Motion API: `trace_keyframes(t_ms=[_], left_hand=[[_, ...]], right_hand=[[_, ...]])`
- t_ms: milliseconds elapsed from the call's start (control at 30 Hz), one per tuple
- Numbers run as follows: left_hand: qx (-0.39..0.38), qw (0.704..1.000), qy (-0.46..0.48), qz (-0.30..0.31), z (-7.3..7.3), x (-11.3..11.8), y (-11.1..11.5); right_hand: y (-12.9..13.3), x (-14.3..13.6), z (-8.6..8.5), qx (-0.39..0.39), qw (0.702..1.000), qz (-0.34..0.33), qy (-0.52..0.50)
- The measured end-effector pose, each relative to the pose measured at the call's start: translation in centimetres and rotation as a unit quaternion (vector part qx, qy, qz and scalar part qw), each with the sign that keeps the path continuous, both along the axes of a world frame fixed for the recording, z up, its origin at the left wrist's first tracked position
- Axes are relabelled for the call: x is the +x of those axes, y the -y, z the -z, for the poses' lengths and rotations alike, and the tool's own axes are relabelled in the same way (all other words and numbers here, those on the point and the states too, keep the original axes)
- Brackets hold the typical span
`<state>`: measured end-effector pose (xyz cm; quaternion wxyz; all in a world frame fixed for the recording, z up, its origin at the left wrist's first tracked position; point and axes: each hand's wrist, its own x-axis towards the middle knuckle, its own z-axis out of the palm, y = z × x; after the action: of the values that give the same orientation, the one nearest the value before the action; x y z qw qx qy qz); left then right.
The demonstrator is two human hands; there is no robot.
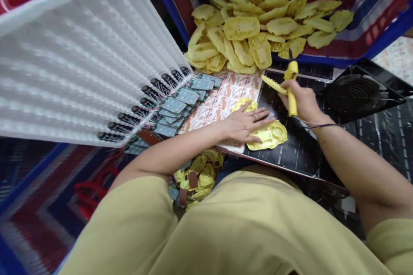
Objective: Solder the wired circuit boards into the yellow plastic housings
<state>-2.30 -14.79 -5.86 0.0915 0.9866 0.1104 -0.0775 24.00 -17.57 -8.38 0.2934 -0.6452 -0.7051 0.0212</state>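
Note:
My left hand (247,124) lies flat with its fingers spread, partly over two yellow plastic shells. One shell (269,136) shows its moulded inside beneath the fingers at the front edge of the bench. The other shell (244,105) sits just beyond the knuckles. Closed around a yellow corded tool with a dark narrow tip (292,99), my right hand (303,99) is raised to the right of the shells. A slim yellow piece with a jagged edge (273,84) sticks out to the left by its fingers; whether they grip it I cannot tell.
Many yellow shells (241,28) fill a lined blue crate (380,47) at the back. Circuit boards (174,105) with wires lie left, beside a tilted white ribbed tray (87,60). A black fan (350,91) stands right. More yellow parts (206,174) lie below the bench edge.

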Motion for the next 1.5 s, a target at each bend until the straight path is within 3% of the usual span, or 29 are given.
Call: trace_keyframes(t_ms=[100, 233, 367, 433, 500, 567, 633, 700, 833, 967, 1100, 1267, 1400, 1500], left_hand=[[0.006, 0.999, -0.015, -0.042, -0.4, 1.9, -1.2], [0.018, 0.997, -0.039, -0.062, -2.4, 2.5, -1.5], [0.082, 0.961, -0.039, -0.260, -3.9, 0.5, -1.4], [0.067, 0.948, -0.071, -0.304, -4.1, 0.0, -1.8], [0.022, 0.954, -0.090, -0.284, -4.0, 0.6, -2.5], [-0.030, 0.970, -0.086, -0.224, -3.9, 2.0, -3.3], [-0.075, 0.981, -0.082, -0.158, -3.8, 3.5, -3.7], [-0.098, 0.985, -0.060, -0.129, -3.5, 4.4, -3.2], [-0.084, 0.986, 0.010, -0.141, -1.9, 3.9, 0.3], [-0.054, 0.990, -0.013, -0.131, -0.4, 3.7, 2.3], [-0.041, 0.986, -0.042, -0.156, -0.6, 5.5, -0.2], [-0.051, 0.990, -0.016, -0.133, -0.9, 6.5, -2.9], [-0.042, 0.993, 0.038, -0.108, -0.8, 5.1, -2.0], [0.014, 0.985, 0.064, -0.157, -2.5, 2.1, -2.5]], right_hand=[[4.2, 2.0, -1.9, 0.042, 0.998, 0.006, -0.042], [12.7, 3.3, -3.7, 0.070, 0.993, -0.034, -0.087], [19.6, 3.9, -2.8, 0.065, 0.987, -0.134, -0.052], [20.9, 4.0, -1.9, 0.048, 0.982, -0.182, -0.017], [21.0, 4.1, -1.0, 0.023, 0.978, -0.206, -0.002], [20.7, 4.1, -0.4, 0.016, 0.979, -0.205, 0.007], [20.6, 4.3, 0.0, 0.013, 0.983, -0.183, 0.017], [21.2, 4.5, 0.1, -0.005, 0.987, -0.158, 0.020], [22.7, 4.9, 0.4, 0.003, 0.993, -0.121, 0.014], [22.0, 4.7, 1.5, 0.063, 0.995, -0.074, 0.022], [20.0, 3.3, 2.6, 0.101, 0.987, -0.108, 0.068], [17.4, 1.1, 3.1, 0.149, 0.979, -0.096, 0.102], [16.5, -0.2, 2.4, 0.167, 0.977, -0.086, 0.098], [16.7, -0.2, 1.8, 0.171, 0.981, -0.069, 0.068]])
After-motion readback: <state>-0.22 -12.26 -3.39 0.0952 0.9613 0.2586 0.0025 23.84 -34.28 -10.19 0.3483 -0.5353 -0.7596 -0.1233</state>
